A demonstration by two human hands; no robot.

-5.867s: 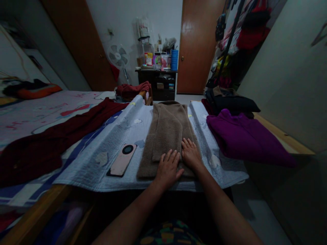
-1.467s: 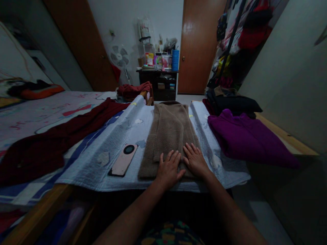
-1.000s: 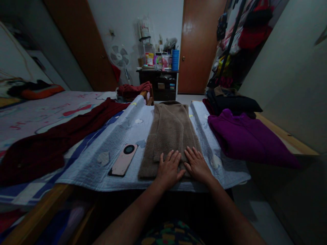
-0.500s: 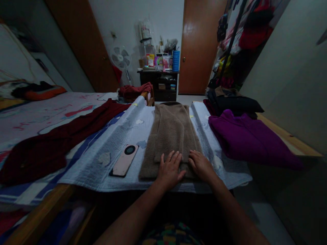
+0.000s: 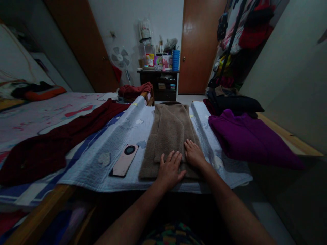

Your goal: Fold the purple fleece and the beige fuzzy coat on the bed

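Observation:
A brown fleecy garment (image 5: 170, 127), folded into a long panel, lies on a light blue patterned cloth (image 5: 102, 170) in front of me. My left hand (image 5: 170, 170) rests flat on its near end with the fingers spread. On the garment's right side lies my right hand (image 5: 194, 154), also flat with fingers stretched out. Neither hand grips anything. To the left of the garment a pink phone (image 5: 125, 161) lies face down, its round black camera ring showing.
A folded purple garment (image 5: 250, 139) sits at the right, with dark folded clothes (image 5: 232, 102) behind it. A dark red garment (image 5: 63, 139) stretches over the bed (image 5: 46, 109) at the left. Farther back stand a fan (image 5: 120, 58) and a dark shelf (image 5: 158, 83).
My right hand has slid forward and slightly left over the brown garment. My left hand has stayed in place.

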